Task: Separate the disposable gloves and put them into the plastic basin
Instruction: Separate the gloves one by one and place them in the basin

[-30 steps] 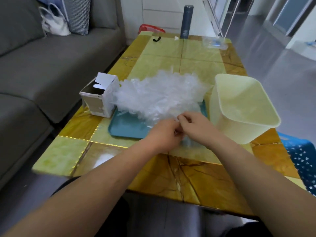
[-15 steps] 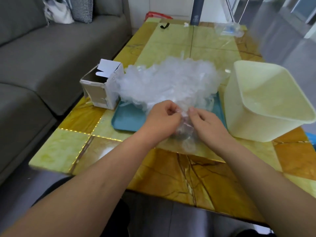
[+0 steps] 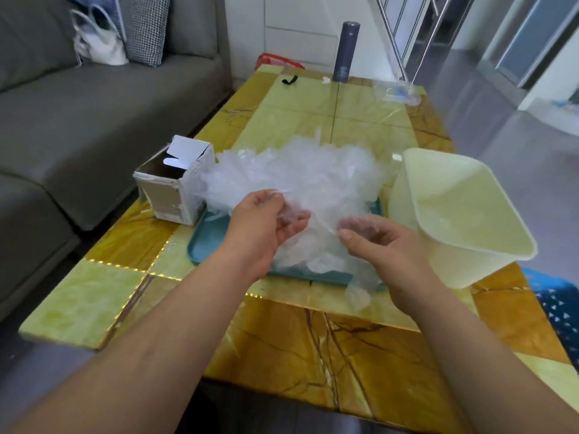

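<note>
A big heap of clear disposable gloves [image 3: 300, 180] lies on a teal tray [image 3: 206, 242] in the middle of the table. My left hand [image 3: 263, 227] and my right hand [image 3: 382, 245] hover over the heap's near side, a little apart. Each pinches clear glove film [image 3: 319, 220] that stretches between them. A loose bit of film [image 3: 357, 296] hangs over the tray's front edge. The pale yellow plastic basin [image 3: 488, 252] stands to the right of the tray, tilted toward me, close to my right hand.
An opened cardboard glove box [image 3: 172, 189] stands left of the tray. A dark flask [image 3: 346, 51], a black clip [image 3: 289, 79] and a clear bag [image 3: 396, 90] sit at the table's far end. A grey sofa [image 3: 94, 104] runs along the left. A blue stool [image 3: 560, 302] stands at right.
My hands have lifted from the tray's front edge and drawn apart, stretching glove film between them. The camera has tilted up again.
</note>
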{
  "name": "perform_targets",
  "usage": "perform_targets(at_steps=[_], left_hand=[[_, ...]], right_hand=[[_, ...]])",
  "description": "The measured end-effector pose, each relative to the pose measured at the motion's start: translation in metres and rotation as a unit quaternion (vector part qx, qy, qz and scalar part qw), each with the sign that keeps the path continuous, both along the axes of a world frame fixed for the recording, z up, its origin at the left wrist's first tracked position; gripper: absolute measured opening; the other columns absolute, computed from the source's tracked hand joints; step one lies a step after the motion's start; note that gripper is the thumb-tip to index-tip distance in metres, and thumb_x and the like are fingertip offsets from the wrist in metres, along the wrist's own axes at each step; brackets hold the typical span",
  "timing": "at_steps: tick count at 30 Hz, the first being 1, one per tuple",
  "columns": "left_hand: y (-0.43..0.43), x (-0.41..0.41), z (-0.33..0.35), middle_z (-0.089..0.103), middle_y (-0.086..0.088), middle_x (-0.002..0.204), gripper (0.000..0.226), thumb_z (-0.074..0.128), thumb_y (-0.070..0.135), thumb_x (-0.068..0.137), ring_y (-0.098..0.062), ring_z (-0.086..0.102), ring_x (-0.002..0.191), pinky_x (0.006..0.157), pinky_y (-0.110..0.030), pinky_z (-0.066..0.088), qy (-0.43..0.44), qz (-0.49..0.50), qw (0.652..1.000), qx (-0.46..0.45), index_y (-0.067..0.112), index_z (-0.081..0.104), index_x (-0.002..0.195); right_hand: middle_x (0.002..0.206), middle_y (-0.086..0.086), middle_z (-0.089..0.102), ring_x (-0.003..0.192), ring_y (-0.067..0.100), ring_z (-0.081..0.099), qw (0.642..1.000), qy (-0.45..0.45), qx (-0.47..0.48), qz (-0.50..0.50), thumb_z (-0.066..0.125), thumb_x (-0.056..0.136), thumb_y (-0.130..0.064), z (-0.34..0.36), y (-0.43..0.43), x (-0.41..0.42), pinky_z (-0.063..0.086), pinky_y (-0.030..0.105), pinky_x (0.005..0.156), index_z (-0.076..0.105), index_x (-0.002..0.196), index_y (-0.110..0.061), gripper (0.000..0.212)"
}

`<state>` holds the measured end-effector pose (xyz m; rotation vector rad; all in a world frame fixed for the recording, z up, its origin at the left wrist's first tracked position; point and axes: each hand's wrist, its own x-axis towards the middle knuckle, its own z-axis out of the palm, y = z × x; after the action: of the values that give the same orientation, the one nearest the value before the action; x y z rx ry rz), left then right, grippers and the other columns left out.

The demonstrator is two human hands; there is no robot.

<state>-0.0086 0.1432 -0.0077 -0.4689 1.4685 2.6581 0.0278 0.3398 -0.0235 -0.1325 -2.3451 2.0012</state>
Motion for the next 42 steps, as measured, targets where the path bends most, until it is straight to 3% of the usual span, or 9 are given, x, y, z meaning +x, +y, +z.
perform_targets(at_steps=[4,12,15,18,23,26,31,36,42], left_hand=[[-0.007,0.003,-0.002,0.062,-0.001,0.127,0.031,0.066,0.009,0.093,-0.014,0.066,0.093,0.075,-0.035,0.06,0.021,0.016,0.958,-0.286,0.025,0.06,0.118],[-0.001,0.014,-0.004,0.054,-0.005,0.146,0.07,0.08,0.03,0.085,-0.028,0.044,0.142,0.117,-0.043,0.037,0.415,0.066,0.682,-0.599,0.008,0.052,0.146],[0.006,0.012,0.003,0.062,0.012,0.113,0.073,0.082,0.027,0.083,-0.015,0.056,0.118,0.101,-0.035,0.048,0.358,-0.017,0.738,-0.572,0.022,0.051,0.149],[0.003,0.008,0.011,0.062,0.01,0.075,0.022,0.08,0.029,0.085,-0.001,0.057,0.075,0.073,-0.026,0.049,0.275,-0.074,0.8,-0.528,0.025,0.075,0.106],[-0.01,0.015,0.017,0.067,-0.004,0.071,0.008,0.084,0.024,0.085,-0.011,0.058,0.061,0.059,-0.022,0.048,0.191,-0.12,0.901,-0.37,0.019,0.078,0.082],[-0.008,0.022,0.024,0.061,-0.004,0.068,0.021,0.079,0.016,0.089,-0.017,0.056,0.057,0.051,-0.018,0.044,0.151,-0.157,0.948,-0.233,-0.002,0.074,0.096],[0.002,0.025,0.02,0.06,-0.005,0.071,0.023,0.084,0.025,0.083,-0.024,0.053,0.064,0.058,-0.029,0.041,0.132,-0.226,0.959,-0.11,0.008,0.078,0.098],[0.016,0.032,0.007,0.064,-0.007,0.071,0.021,0.081,0.035,0.088,-0.023,0.054,0.062,0.06,-0.036,0.039,0.133,-0.292,0.938,-0.135,0.015,0.075,0.089],[0.011,0.022,0.004,0.052,-0.004,0.056,0.022,0.072,0.024,0.094,-0.015,0.043,0.046,0.044,-0.023,0.038,0.118,-0.178,0.958,-0.192,0.003,0.076,0.098]], right_hand=[[0.096,0.014,0.075,0.097,0.03,0.071,0.998,0.011,0.041,-0.048,0.073,0.095,-0.023,-0.005,-0.004,-0.006,0.064,0.048,0.079,0.077,0.091,-0.018,0.008],[0.07,-0.001,0.064,0.069,0.01,0.061,0.949,0.203,0.243,0.007,0.07,0.096,-0.022,0.035,-0.011,-0.014,0.047,0.018,0.064,0.07,0.082,-0.021,0.014],[0.077,-0.008,0.071,0.075,0.006,0.066,0.93,0.193,0.287,0.122,0.074,0.094,-0.024,0.061,-0.016,-0.015,0.048,0.016,0.067,0.078,0.088,-0.022,0.007],[0.075,-0.012,0.071,0.074,0.004,0.066,0.917,0.193,0.324,0.126,0.077,0.091,-0.029,0.073,-0.014,-0.015,0.048,0.018,0.067,0.078,0.089,-0.031,0.003],[0.08,-0.004,0.072,0.071,0.0,0.062,0.95,0.198,0.235,-0.061,0.073,0.093,-0.032,0.072,0.003,-0.004,0.048,0.009,0.065,0.077,0.1,-0.026,0.01],[0.1,-0.006,0.076,0.092,0.004,0.069,0.987,0.116,0.095,-0.055,0.068,0.091,-0.05,0.063,0.002,0.003,0.061,0.031,0.086,0.074,0.112,-0.025,0.033],[0.13,0.01,0.071,0.121,0.027,0.068,0.972,-0.015,-0.173,0.156,0.076,0.073,-0.071,0.054,0.009,0.005,0.056,0.044,0.102,0.065,0.131,-0.012,0.084],[0.097,0.025,0.073,0.089,0.035,0.069,0.989,-0.01,-0.107,0.1,0.082,0.083,-0.033,0.044,0.014,0.01,0.056,0.044,0.084,0.076,0.105,0.0,0.041],[0.061,0.019,0.054,0.053,0.024,0.047,1.0,-0.021,0.007,0.006,0.081,0.084,-0.042,0.042,0.024,0.014,0.04,0.026,0.048,0.061,0.074,0.007,0.054]])
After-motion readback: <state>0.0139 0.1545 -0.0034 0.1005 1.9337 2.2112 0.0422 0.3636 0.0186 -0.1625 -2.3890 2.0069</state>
